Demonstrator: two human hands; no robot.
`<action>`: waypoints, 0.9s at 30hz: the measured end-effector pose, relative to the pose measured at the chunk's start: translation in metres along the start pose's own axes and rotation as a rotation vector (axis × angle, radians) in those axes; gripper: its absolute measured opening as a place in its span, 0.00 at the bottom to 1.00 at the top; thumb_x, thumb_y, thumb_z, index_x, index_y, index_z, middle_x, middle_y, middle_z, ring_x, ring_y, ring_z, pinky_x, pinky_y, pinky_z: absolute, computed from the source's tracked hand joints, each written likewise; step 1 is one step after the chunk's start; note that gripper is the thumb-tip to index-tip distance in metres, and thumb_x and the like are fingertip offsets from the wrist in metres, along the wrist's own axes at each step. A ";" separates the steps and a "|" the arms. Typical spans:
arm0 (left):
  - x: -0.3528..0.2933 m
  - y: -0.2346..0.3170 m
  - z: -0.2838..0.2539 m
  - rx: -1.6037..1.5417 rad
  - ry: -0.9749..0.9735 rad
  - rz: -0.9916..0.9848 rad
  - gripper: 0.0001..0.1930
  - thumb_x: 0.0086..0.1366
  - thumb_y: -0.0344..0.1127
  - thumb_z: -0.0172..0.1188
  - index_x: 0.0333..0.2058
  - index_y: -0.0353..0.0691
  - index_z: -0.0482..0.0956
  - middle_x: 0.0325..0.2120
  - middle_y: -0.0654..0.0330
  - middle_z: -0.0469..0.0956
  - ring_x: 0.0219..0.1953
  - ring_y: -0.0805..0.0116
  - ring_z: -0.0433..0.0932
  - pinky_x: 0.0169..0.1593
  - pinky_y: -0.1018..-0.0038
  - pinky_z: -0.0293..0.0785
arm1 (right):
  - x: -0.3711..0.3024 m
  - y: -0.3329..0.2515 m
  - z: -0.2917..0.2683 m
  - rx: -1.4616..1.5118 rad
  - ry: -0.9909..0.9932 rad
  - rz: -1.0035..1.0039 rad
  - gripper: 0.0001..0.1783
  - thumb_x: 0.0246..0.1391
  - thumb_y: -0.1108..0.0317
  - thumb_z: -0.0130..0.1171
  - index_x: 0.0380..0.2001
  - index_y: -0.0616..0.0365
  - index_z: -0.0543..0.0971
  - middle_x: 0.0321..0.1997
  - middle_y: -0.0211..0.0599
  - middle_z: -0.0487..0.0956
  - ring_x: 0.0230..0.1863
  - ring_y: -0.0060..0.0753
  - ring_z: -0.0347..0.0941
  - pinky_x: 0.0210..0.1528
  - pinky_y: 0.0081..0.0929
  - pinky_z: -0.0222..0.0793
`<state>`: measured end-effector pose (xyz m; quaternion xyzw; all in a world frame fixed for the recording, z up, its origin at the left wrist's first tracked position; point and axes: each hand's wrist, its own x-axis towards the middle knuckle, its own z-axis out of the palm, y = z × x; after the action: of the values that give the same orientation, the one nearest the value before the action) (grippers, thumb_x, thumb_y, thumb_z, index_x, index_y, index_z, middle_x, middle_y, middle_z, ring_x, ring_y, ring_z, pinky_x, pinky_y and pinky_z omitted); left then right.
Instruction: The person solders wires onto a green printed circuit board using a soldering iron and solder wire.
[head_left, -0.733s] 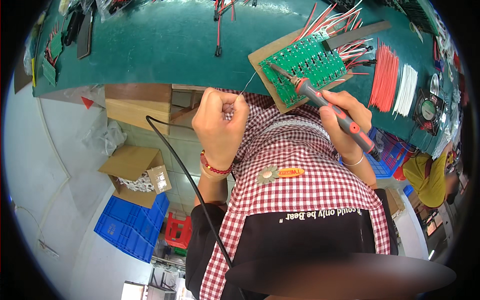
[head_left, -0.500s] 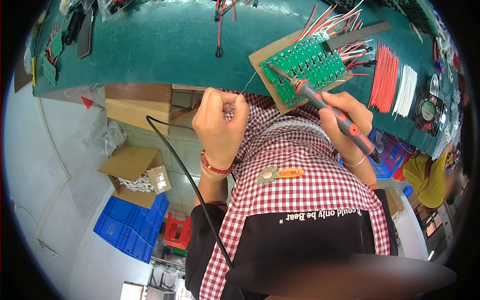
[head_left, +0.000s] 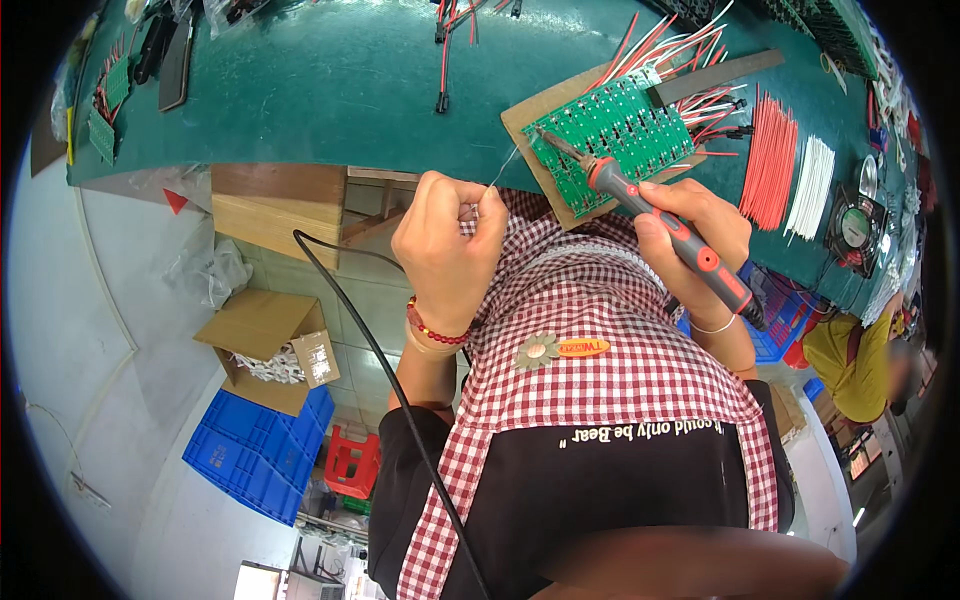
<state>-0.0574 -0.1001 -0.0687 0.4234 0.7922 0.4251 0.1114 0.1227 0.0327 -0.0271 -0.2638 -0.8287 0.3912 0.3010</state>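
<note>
Green board [head_left: 615, 135] lies on cardboard [head_left: 520, 120] at the counter [head_left: 330, 80] edge. Right hand [head_left: 695, 225] clamped on iron [head_left: 660, 215], tip touching board. Left hand [head_left: 445, 250] pinches solder wire [head_left: 505, 168], just beside board.

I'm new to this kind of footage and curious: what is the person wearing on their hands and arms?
Both hands are bare, without gloves. The left hand has a red bead bracelet on its wrist. The right hand has a thin silvery bangle on its wrist. No sleeves cover the forearms.
</note>
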 end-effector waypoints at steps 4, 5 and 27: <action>-0.001 0.001 0.001 0.008 -0.003 0.002 0.10 0.48 0.21 0.64 0.23 0.39 0.70 0.19 0.61 0.70 0.18 0.66 0.70 0.22 0.72 0.65 | 0.002 -0.001 -0.002 -0.023 -0.012 -0.003 0.15 0.38 0.79 0.65 0.35 0.63 0.79 0.21 0.38 0.78 0.19 0.29 0.74 0.21 0.22 0.68; -0.001 0.001 0.001 0.012 -0.008 0.004 0.10 0.48 0.21 0.64 0.23 0.39 0.70 0.19 0.61 0.70 0.18 0.66 0.70 0.22 0.72 0.65 | 0.002 -0.001 -0.002 -0.027 -0.018 0.004 0.15 0.38 0.79 0.65 0.35 0.62 0.79 0.21 0.38 0.78 0.19 0.29 0.74 0.21 0.22 0.68; 0.007 0.010 0.005 0.001 0.009 0.025 0.10 0.47 0.21 0.63 0.22 0.38 0.70 0.19 0.61 0.69 0.16 0.68 0.68 0.20 0.73 0.64 | -0.002 0.008 -0.010 -0.004 0.056 0.018 0.13 0.41 0.77 0.64 0.34 0.63 0.79 0.26 0.42 0.80 0.23 0.34 0.77 0.26 0.24 0.72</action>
<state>-0.0533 -0.0895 -0.0632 0.4316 0.7876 0.4278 0.1024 0.1329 0.0406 -0.0293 -0.2826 -0.8184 0.3846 0.3201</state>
